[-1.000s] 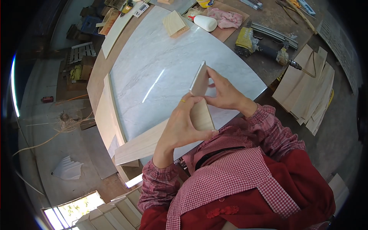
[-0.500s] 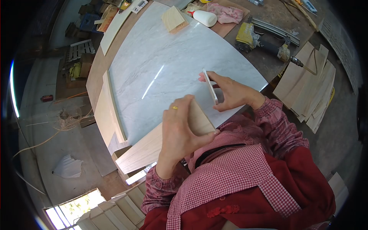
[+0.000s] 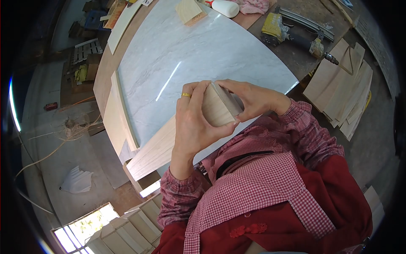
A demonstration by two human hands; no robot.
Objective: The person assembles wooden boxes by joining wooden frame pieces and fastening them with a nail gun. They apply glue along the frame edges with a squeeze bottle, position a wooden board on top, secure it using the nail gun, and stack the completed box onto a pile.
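Observation:
My left hand (image 3: 190, 116), with a yellow ring on it, is wrapped over the near end of a long pale wooden piece (image 3: 154, 153). The piece slants down to the left, past the edge of the marbled table top. In my right hand (image 3: 260, 100) is a small thin wooden panel (image 3: 227, 100), held between thumb and fingers. Its face lies against the end of the long piece, and both hands' fingertips meet at the corners of this joint. Whether a gap is left between them I cannot tell.
The marbled table top (image 3: 160, 59) carries a wooden block (image 3: 190, 12) and a white glue bottle (image 3: 225, 8). Boards lie along its left edge (image 3: 118, 114). A taped nail gun (image 3: 292, 38) with a hose sits at right, near stacked thin boards (image 3: 342, 89).
My right hand has brought the small panel left against the end of the long piece. My left hand and the long piece have shifted slightly up in view.

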